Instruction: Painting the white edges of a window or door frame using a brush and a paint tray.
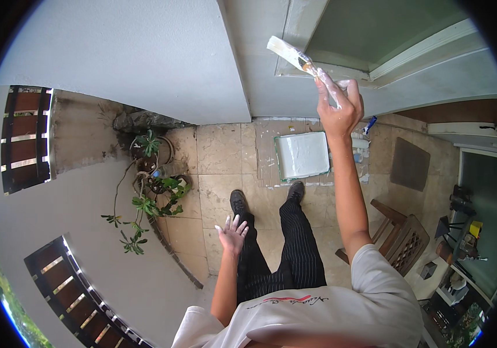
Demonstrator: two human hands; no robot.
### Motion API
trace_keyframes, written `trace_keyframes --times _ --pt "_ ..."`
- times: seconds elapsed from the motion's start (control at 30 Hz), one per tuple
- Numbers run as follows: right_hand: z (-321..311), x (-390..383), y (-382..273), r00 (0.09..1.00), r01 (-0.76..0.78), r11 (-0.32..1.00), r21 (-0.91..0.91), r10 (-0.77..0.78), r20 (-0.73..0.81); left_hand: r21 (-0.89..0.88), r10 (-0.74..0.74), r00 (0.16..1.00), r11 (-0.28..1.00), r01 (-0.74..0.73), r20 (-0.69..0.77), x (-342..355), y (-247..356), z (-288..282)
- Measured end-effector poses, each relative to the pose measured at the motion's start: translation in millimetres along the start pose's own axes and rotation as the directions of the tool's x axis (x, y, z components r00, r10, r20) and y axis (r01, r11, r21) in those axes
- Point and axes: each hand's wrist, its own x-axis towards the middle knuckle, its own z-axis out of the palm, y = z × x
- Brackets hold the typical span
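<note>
My right hand is raised at the end of an outstretched arm, its fingers closed round the handle of a paintbrush. White paint coats the brush and smears my fingers. The bristles point up and left, close to the lower left corner of a window frame; I cannot tell whether they touch it. Down by my thigh, my left hand is held with spread fingers and nothing in it, paint on the fingertips. On the floor ahead of my feet lies a paint tray with white paint in it.
Paint-spotted cardboard lies under the tray. Potted plants stand at the left beside a low wall. A wooden chair and a cluttered table are at the right. A dark mat lies on the tiles.
</note>
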Motion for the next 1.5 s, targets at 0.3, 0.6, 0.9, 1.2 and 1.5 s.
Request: trace_keyframes --times 0.3,0.6,0.9,1.2,1.5 --pt "4 3 -2 0.997 -0.072 0.986 -0.15 0.074 0.009 -0.005 0.001 1.0 1.0 -0.001 0.011 -3 -2 -2" --pt "-12 2 -3 0.998 -0.044 0.997 -0.067 0.041 -0.04 -0.021 0.018 1.0 1.0 -0.018 0.008 -1 2 -10" --pt "0 14 3 0.999 0.012 0.99 -0.139 -0.016 -0.033 -0.036 0.012 1.0 0.999 -0.012 0.023 -3 -4 -3" --pt "-11 3 -9 0.998 0.058 0.997 -0.043 -0.056 0.035 -0.028 0.024 1.0 0.999 -0.023 0.01 -5 -4 -6" --pt "14 15 -15 0.995 0.05 0.997 -0.063 -0.045 0.088 -0.035 0.017 0.999 0.999 -0.015 0.038 -2 -7 0"
